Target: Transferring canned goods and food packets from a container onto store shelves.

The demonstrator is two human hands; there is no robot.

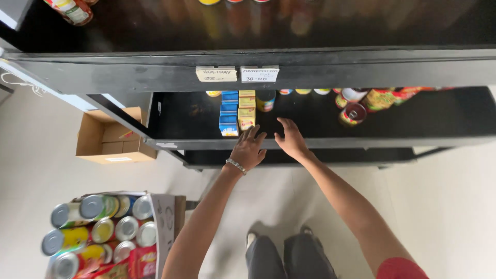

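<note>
My left hand (248,149), with a metal bracelet on the wrist, reaches over the front edge of a black shelf (320,141), fingers spread and holding nothing. Its fingertips are just below a row of blue cartons (228,112) and a row of yellow cartons (246,109). My right hand (291,138) hovers beside it, also open and empty, over bare shelf to the right of the yellow cartons. A small can (265,100) stands behind the cartons.
Red and green cans (353,114) stand at the shelf's right. Two paper price tags (237,74) hang on the upper shelf's edge. An open cardboard box (110,137) lies on the floor at left. A box of tins (103,232) is at lower left.
</note>
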